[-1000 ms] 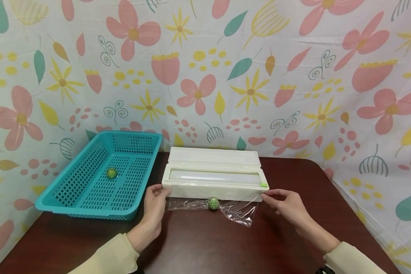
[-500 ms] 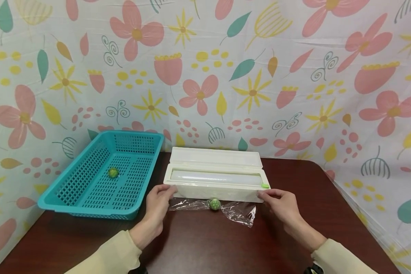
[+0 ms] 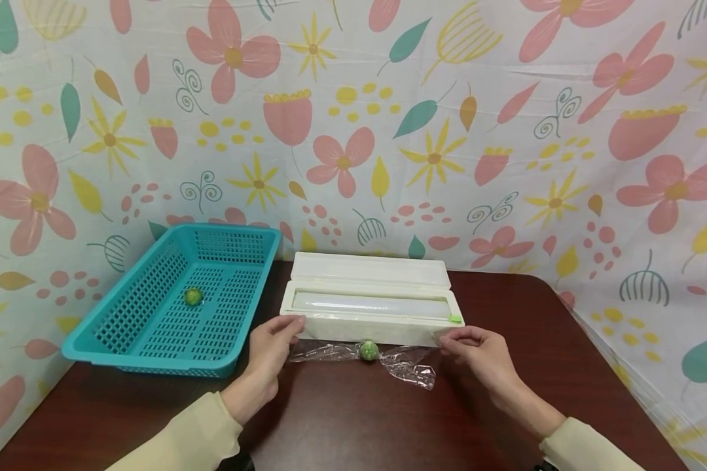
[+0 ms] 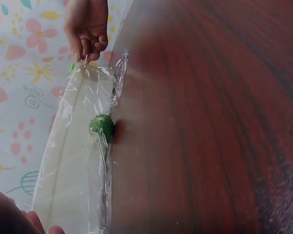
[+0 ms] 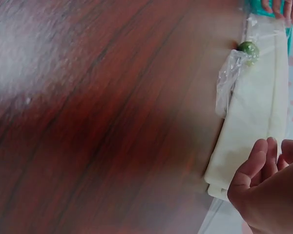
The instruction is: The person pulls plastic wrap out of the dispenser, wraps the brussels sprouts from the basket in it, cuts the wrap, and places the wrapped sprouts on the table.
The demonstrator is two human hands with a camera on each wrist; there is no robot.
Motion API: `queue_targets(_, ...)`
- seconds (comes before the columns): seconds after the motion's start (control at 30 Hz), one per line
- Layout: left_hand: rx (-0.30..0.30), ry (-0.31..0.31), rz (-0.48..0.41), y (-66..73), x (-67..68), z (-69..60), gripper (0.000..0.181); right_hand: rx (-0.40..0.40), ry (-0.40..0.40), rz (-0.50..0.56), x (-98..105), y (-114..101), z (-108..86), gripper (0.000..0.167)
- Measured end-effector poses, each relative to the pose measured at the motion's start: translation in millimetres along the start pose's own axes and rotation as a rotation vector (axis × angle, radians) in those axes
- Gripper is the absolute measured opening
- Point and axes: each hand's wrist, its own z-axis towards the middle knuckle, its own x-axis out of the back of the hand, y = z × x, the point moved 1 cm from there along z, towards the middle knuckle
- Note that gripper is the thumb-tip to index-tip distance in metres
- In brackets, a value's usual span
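The clear film [image 3: 409,374] lies crumpled along the front of the open white box [image 3: 371,288], a small round green item [image 3: 368,350] touching it midway. The right hand [image 3: 484,356], forearm slanting in from the lower right, pinches the film near the box's right end; the left hand [image 3: 266,356], fingers bent, seems to pinch it at the other end, though such thin film shows poorly. Beyond, left, a blue-green basket [image 3: 153,365] stands on the dark table [image 3: 377,425]

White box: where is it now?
In the head view, the white box lies near the centre, right of the teal basket, between the left hand and right hand.
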Motion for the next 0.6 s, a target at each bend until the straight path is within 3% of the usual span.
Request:
queue_targets(0.23, -0.026, 0.016, -0.029, 1.9, -0.3, 1.2, 0.026, 0.043, 0.024, -0.019, 3.5, 0.2, 1.6, 0.032)
queue_targets(0.6, -0.036, 0.001, -0.088, 0.6, -0.9, 2.4, 0.016, 0.189, 0.058, -0.205, 5.8, 2.9, 2.7, 0.020)
